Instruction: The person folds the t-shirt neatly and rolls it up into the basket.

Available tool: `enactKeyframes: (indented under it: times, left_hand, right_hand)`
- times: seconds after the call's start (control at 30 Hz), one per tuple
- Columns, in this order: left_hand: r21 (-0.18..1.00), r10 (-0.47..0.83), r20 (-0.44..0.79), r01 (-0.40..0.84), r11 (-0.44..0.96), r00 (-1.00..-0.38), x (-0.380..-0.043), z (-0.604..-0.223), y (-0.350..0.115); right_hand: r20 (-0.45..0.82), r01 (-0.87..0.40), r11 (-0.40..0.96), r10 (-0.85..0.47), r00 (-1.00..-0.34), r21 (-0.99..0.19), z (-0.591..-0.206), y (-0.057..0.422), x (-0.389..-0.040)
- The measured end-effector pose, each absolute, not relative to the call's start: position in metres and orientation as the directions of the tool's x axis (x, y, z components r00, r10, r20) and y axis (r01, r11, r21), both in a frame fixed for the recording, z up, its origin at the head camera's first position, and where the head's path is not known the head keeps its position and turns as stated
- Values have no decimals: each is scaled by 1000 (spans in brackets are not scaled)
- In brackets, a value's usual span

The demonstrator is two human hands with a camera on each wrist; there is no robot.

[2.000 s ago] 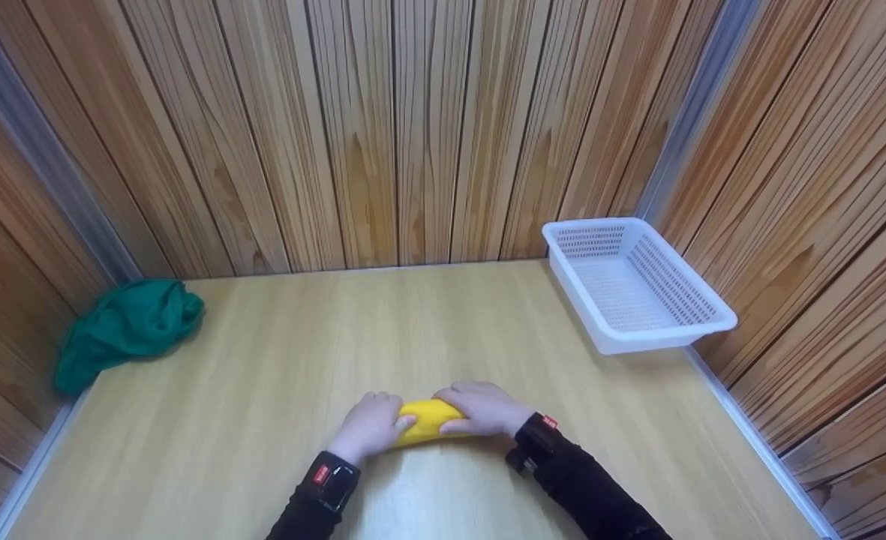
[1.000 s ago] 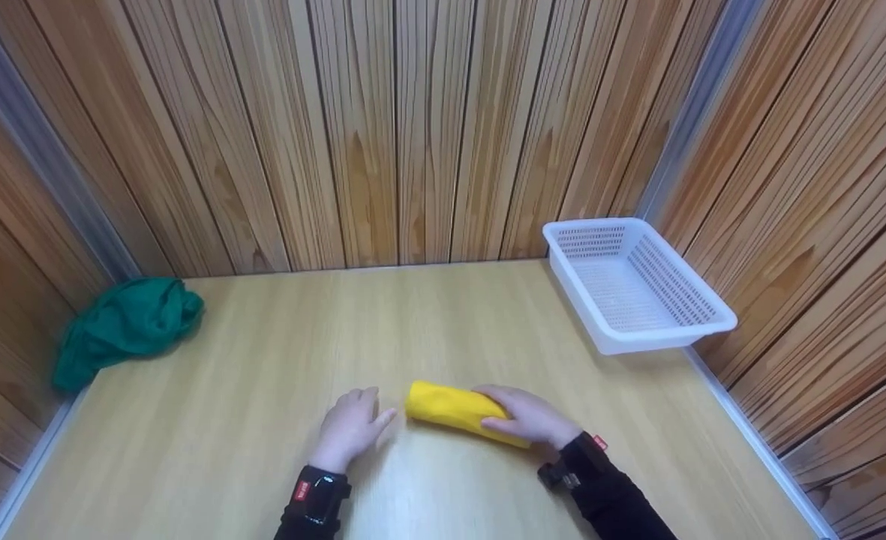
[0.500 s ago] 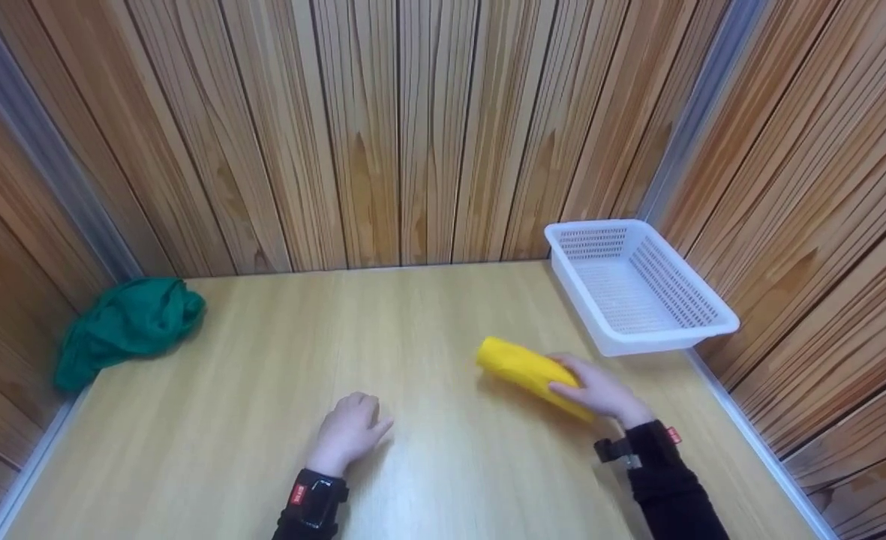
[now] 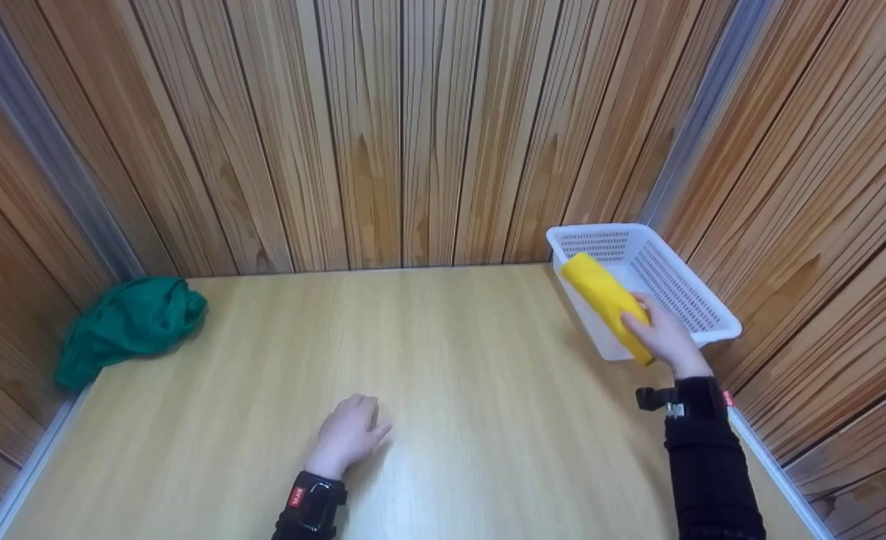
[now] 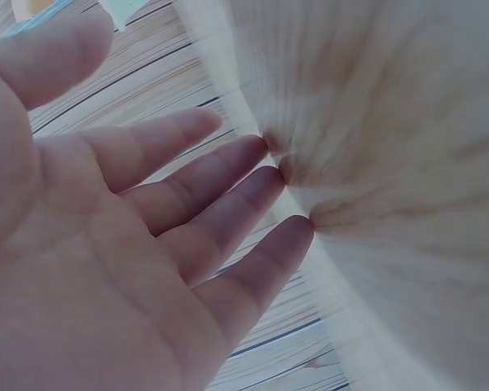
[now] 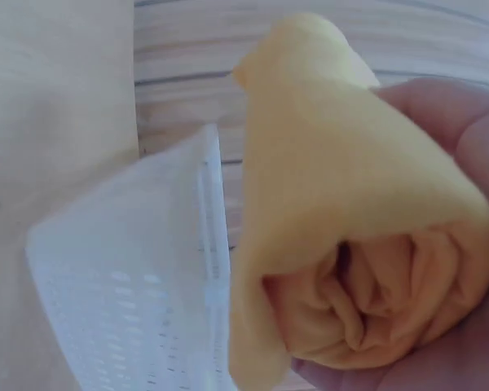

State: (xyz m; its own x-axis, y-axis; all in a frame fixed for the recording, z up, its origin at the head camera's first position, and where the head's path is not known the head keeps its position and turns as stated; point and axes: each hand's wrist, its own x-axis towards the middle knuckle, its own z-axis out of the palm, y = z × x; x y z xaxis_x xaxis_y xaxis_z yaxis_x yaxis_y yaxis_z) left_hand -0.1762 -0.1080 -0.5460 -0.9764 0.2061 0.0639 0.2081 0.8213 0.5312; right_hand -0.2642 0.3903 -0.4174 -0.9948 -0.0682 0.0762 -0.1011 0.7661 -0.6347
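A yellow cloth rolled into a cylinder is gripped near its lower end by my right hand. The roll slants over the near left rim of the white plastic basket. In the right wrist view the spiral folds at the end of the rolled cloth show, with the basket's perforated side beside it. My left hand holds nothing and rests by the table surface. The left wrist view shows its fingers loosely extended, fingertips at the tabletop.
A crumpled green cloth lies at the table's left back corner. The wooden table is bounded by wood-panelled walls at the back and both sides. The basket stands in the right back corner.
My right hand has carried the rolled yellow cloth from the table's front middle, right and back, up to the basket. My left hand let go of the roll and has stayed near the front.
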Motion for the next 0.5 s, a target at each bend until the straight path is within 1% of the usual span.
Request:
enactKeyframes:
  times: [0.17,0.3,0.4,0.5]
  left_hand:
    - [535,206,56,203,820,-977,-177,-547,-108]
    - [526,213,73,219,822,-974,-178,-547,-108]
    - [521,220,84,231,822,-972,-178,-546,-109]
    - [523,222,88,235,819,-971,-177,-547,-108]
  right_hand:
    - [38,-13,780,14,-999,-626,-410,395,-279]
    - [1,54,749,73,-997,-661,-412,391,-291]
    - [15,74,739,114,-993,-669,-416,386,-301]
    - [77,62,766,144,-987,-640,-423,382,-311]
